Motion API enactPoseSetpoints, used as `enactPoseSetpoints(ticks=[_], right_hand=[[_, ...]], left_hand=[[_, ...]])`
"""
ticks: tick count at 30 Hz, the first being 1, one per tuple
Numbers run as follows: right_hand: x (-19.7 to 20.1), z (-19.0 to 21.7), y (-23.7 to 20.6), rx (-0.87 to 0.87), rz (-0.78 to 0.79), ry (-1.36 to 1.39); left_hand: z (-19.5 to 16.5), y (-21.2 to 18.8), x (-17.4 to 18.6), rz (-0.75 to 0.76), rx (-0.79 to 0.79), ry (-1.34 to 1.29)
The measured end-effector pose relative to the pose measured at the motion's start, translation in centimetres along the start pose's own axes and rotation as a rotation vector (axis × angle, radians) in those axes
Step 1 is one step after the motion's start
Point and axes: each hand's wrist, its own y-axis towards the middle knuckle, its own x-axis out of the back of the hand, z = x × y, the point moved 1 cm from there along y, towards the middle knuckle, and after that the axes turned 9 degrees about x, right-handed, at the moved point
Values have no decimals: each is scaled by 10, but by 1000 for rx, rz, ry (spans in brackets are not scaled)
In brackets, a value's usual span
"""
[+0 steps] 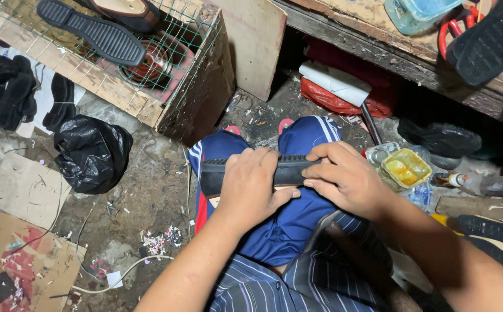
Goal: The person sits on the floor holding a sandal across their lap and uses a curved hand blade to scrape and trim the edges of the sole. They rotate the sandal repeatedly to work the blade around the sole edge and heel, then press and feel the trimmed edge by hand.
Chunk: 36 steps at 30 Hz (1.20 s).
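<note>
Black shoe sole (289,170) on lap, left hand (250,185), right hand (344,179) gripping it

The person wears blue track trousers (298,225) with white stripes down the outer sides and a red panel along one leg. Above them is a dark navy shirt (274,289) with thin white pinstripes. Both forearms are bare, with no sleeves, watch or rings showing on the left hand (248,185) or the right hand (347,179).
</note>
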Motion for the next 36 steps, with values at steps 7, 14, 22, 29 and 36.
enactPoseSetpoints(ticks=[7, 14, 22, 29, 36], right_hand=[[0, 17, -10, -78, -56, 40], [-2, 26, -14, -155, -256, -226], [-7, 33, -18, -157, -313, -343], [-3, 38, -26, -152, -213, -456], [-19, 36, -27, -254, -169, -512]], left_hand=[[23, 29, 24, 642, 254, 42], [-8, 14, 22, 395, 264, 46], [-39, 9, 13, 416, 371, 185], [-56, 1, -1, 339, 353, 275], [-61, -14, -17, 217, 197, 392]])
